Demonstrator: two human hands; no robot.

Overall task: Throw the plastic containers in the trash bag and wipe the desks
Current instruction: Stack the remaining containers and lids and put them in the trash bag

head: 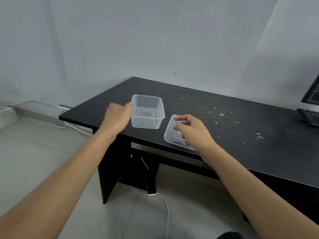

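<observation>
A clear plastic container (pixel 149 107) stands upright on the black desk (pixel 241 135), near its left end. My left hand (pixel 117 116) is at the container's left wall, fingers curled against it; whether it grips the rim is blurred. A clear flat lid (pixel 170 133) lies to the right of the container at the desk's front edge. My right hand (pixel 191 130) is over the lid with fingers bent, fingertips touching its top. White crumbs (pixel 222 114) are scattered over the desk's middle.
A black keyboard (pixel 309 117) and the corner of a monitor (pixel 312 94) sit at the desk's far right. White cables (pixel 165 209) run across the tiled floor under and left of the desk. A grey wall stands behind.
</observation>
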